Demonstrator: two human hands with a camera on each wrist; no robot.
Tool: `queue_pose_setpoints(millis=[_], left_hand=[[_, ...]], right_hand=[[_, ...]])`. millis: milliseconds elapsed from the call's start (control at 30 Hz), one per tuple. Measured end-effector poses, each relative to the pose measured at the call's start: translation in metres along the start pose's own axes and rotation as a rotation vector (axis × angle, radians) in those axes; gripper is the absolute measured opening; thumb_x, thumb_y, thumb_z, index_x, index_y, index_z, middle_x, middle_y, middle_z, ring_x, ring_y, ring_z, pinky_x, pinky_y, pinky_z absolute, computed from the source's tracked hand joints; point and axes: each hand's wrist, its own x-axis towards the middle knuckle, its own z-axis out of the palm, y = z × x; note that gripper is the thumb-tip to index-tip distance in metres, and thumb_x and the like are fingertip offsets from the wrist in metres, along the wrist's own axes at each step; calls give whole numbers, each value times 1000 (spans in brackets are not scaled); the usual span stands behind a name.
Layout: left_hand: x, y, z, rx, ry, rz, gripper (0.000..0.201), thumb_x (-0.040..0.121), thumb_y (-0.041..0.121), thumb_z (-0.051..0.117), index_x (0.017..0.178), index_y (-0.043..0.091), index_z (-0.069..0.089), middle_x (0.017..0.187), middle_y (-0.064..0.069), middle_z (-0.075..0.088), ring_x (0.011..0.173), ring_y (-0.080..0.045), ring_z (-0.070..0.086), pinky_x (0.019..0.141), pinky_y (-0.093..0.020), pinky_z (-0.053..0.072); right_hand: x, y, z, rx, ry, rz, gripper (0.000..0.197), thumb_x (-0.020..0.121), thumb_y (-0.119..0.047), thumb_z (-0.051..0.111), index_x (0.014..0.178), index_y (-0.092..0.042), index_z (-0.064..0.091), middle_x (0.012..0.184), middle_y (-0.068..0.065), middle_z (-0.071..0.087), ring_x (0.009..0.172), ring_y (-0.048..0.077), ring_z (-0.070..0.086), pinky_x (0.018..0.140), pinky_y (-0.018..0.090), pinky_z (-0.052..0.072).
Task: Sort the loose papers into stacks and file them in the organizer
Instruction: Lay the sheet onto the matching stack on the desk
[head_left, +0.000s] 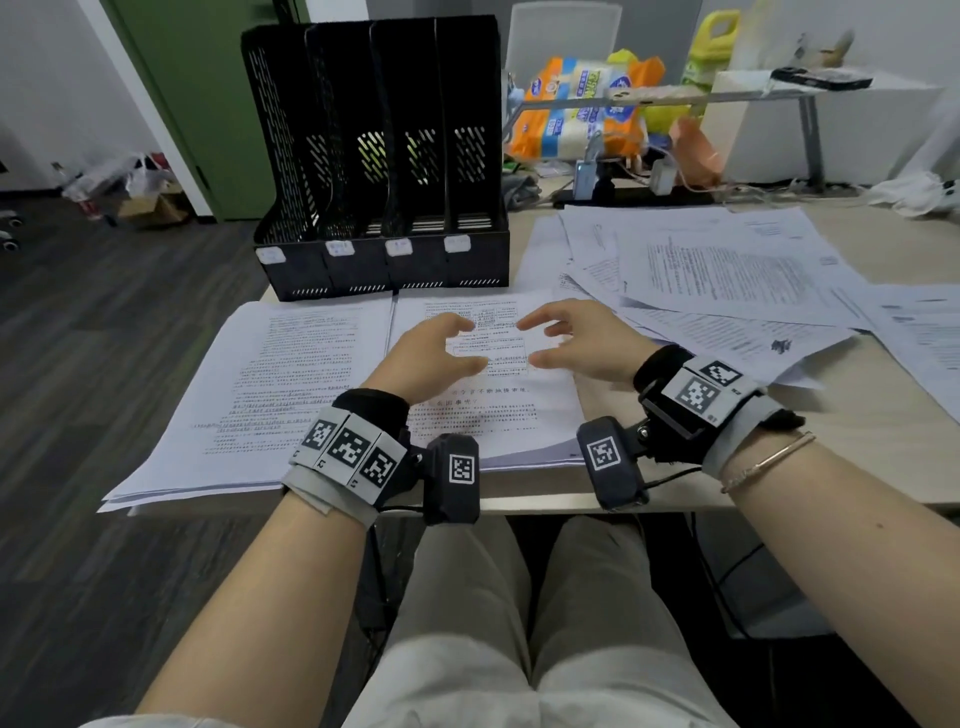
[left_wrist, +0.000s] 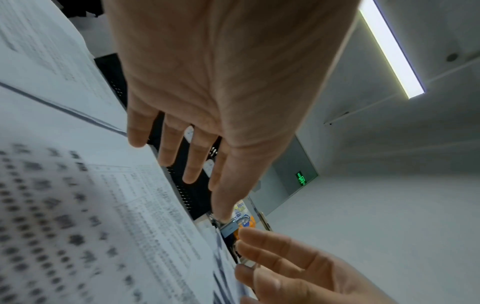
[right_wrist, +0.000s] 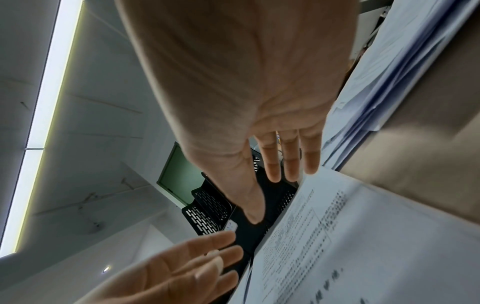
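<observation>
Desk (head_left: 857, 415) is mostly buried: a messy spread of loose papers (head_left: 727, 270) at 2 o'clock, two neat stacks (head_left: 291, 384) up front. The black four-slot organizer (head_left: 379, 156) sits at 12, just behind the stacks. Left hand (head_left: 431, 353) and right hand (head_left: 576, 338) hover over the right-hand stack, fingers spread, holding nothing. Tissue packs (head_left: 582, 104) sit behind the desk.

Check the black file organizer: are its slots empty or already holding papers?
Empty. In the head view all four slots of the organizer show bare perforated walls, with no sheets standing inside.
</observation>
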Motion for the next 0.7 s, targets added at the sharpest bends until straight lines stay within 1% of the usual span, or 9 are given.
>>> queue_pose_setpoints(millis=[100, 200, 267, 333, 433, 567, 633, 700], left_hand=[[5, 15, -2, -48, 18, 54, 50, 87, 32, 63, 133, 22, 46, 136, 4, 49, 124, -10, 45, 92, -20, 32], [14, 36, -2, -65, -11, 102, 49, 87, 31, 64, 132, 20, 48, 134, 2, 51, 121, -11, 48, 90, -21, 36], [20, 52, 0, -65, -48, 133, 49, 87, 32, 64, 131, 19, 49, 132, 2, 52, 117, -9, 49, 86, -21, 38], [26, 64, 4, -57, -74, 164, 48, 87, 33, 65, 130, 19, 51, 131, 2, 53, 116, -8, 50, 85, -20, 38], [36, 80, 15, -49, -120, 188, 45, 87, 35, 64, 127, 19, 52, 130, 2, 54, 117, -9, 51, 90, -21, 39], [50, 103, 31, 17, -183, 213, 42, 89, 35, 61, 126, 17, 54, 129, -1, 56, 118, -12, 51, 89, -21, 38], [57, 112, 38, 4, -175, 225, 40, 90, 33, 60, 126, 16, 54, 128, -1, 56, 117, -12, 52, 89, -21, 39], [65, 119, 46, -27, -156, 223, 39, 90, 30, 59, 126, 15, 54, 128, -2, 56, 115, -13, 53, 90, -23, 41]], right_hand=[[-1, -2, -8, 24, 16, -13, 35, 82, -15, 69, 116, -23, 62, 125, -8, 55, 122, 16, 49, 99, 27, 40], [-3, -2, -24, -4, 52, -21, 35, 84, -15, 67, 117, -21, 62, 129, -4, 55, 123, 17, 48, 96, 23, 37], [-5, 2, -38, -11, 85, -15, 35, 84, -11, 65, 117, -19, 62, 130, -3, 55, 122, 16, 48, 94, 21, 36], [-8, 8, -51, -14, 126, -3, 35, 83, -7, 63, 115, -19, 64, 128, -3, 57, 120, 16, 48, 92, 21, 36], [-14, 23, -76, -52, 188, 39, 33, 83, -7, 63, 114, -18, 65, 125, -1, 60, 118, 17, 50, 93, 23, 38], [-24, 50, -106, -107, 244, 127, 30, 83, -9, 64, 112, -15, 66, 124, 5, 61, 117, 21, 53, 103, 30, 40], [-29, 61, -115, -127, 236, 172, 30, 84, -9, 63, 114, -14, 66, 125, 6, 60, 118, 21, 52, 103, 28, 38], [-30, 68, -120, -142, 213, 207, 30, 86, -10, 63, 116, -13, 65, 128, 6, 59, 122, 21, 49, 99, 23, 34]])
